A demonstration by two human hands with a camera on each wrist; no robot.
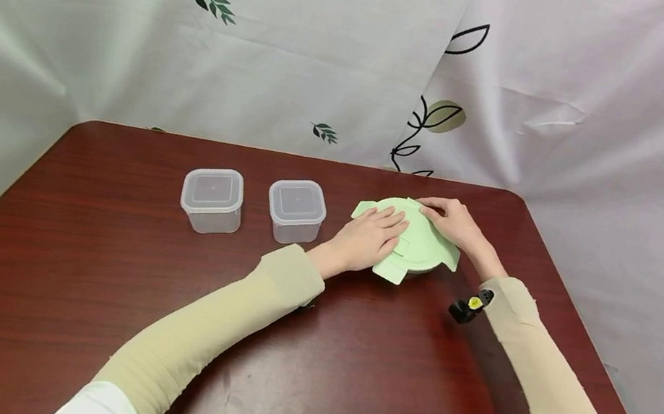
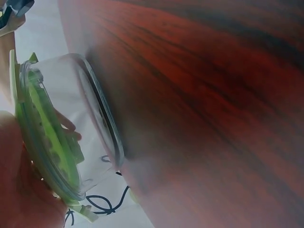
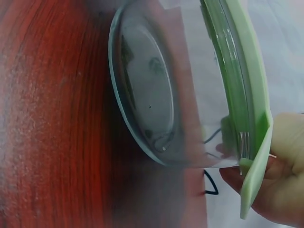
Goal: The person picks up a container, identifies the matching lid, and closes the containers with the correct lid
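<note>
A round clear glass container point(image 3: 148, 90) stands on the table, topped by a light green lid point(image 1: 425, 241) with side flaps. Several of these flaps stick outward, and in the right wrist view one flap point(image 3: 254, 187) slants down past the rim. My left hand point(image 1: 366, 239) lies across the lid's left part, its fingers straight and pressed on top. At the lid's far right edge, my right hand point(image 1: 459, 227) grips the rim, thumb on top and fingers curled over the back side. Part of those fingers is hidden behind the lid.
Two clear square plastic boxes with lids, a left one point(image 1: 213, 198) and a nearer one point(image 1: 297, 210), stand left of the glass container. The dark red wooden table point(image 1: 303, 378) ends at a white patterned curtain point(image 1: 306, 49). A black camera point(image 1: 465, 310) hangs at the right wrist.
</note>
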